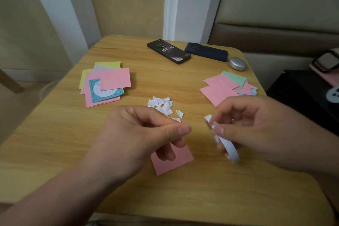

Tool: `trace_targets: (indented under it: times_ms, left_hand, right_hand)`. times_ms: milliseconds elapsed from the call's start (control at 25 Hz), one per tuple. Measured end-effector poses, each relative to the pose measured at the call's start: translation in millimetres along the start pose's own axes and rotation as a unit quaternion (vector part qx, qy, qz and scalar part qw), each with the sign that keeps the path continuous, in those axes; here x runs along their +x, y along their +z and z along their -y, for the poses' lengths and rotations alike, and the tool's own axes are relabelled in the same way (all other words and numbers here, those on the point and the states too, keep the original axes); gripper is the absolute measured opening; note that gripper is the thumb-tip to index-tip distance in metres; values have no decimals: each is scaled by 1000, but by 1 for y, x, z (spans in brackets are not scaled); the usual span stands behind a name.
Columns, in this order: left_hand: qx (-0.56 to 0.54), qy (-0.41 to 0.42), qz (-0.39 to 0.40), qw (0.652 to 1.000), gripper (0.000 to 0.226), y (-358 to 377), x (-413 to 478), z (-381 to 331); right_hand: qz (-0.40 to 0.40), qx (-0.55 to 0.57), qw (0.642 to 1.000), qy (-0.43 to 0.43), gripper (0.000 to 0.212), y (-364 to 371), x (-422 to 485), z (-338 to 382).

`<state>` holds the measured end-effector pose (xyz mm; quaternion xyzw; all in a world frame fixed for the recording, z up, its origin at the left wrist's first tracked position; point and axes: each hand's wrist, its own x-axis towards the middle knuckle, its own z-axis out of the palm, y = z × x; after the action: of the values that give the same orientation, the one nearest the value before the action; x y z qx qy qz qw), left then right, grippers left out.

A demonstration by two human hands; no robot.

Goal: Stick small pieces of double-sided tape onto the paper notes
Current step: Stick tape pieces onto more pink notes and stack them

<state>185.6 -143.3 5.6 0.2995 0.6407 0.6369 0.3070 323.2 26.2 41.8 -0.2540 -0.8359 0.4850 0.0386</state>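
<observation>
A single pink note (183, 159) lies on the wooden table (55, 134), partly under my left hand (146, 134). That hand hovers over it with fingers curled and thumb pressed to forefinger; nothing shows between them. My right hand (256, 130) grips a white roll of double-sided tape (228, 147), blurred, and its thumb and forefinger pinch the loose tape end (211, 123). A small gap separates the two hands. A heap of small white paper scraps (163, 105) lies just beyond my left hand.
A stack of pink, yellow and blue notes (106, 84) sits at the left, another pink and green stack (225, 86) at the right. Two phones (168, 51) (206, 51) and a silver oval case (237, 63) lie at the far edge. A dark stand (302, 93) is right of the table.
</observation>
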Motion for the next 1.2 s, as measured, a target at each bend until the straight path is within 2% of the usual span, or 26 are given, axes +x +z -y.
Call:
trace_targets:
  times_ms: [80,200,280,400,480,520,600,680,720,800,840,880,960,1040,1200]
  left_hand:
    - [-13,-2,-4,1000,23,3,-2,1]
    - [-26,29,-40,998,40,3,-2,5]
    - [3,48,-58,997,55,1,-2,3]
    - [124,48,-57,989,70,-6,2,-1]
    - [240,39,-24,970,66,-12,5,2]
    - [291,49,-5,956,57,-15,6,6]
    - [371,61,43,926,17,-19,6,13]
    - [421,88,68,900,18,-21,8,16]
    - [414,113,55,902,17,-22,10,19]
    - [362,153,-5,920,48,-22,9,20]
    - [328,155,-42,931,49,-21,9,20]
    - [295,154,-65,941,40,-21,8,20]
    - [183,136,-60,972,20,-16,7,17]
    - [45,102,-29,993,24,-10,6,15]
    - [-54,92,0,994,23,3,4,14]
  right_hand:
    - [35,135,990,2,6,4,-4,9]
    - [64,245,967,5,7,14,-4,14]
    - [62,257,964,6,7,18,-4,16]
    - [43,239,970,2,6,20,-2,18]
    - [24,227,974,0,8,21,1,18]
    - [18,220,975,-1,9,21,2,18]
    - [8,208,978,-7,8,22,3,18]
    - [-11,196,980,-14,12,24,4,18]
    - [-20,191,981,-18,15,25,4,18]
    - [-30,195,980,-27,16,29,6,17]
    - [-32,204,978,-33,16,31,6,16]
    - [-34,218,975,-37,17,34,6,16]
    - [-35,259,964,-40,18,42,7,15]
    - [-35,302,952,-45,22,49,7,16]
    - [-49,351,932,-72,22,66,4,21]
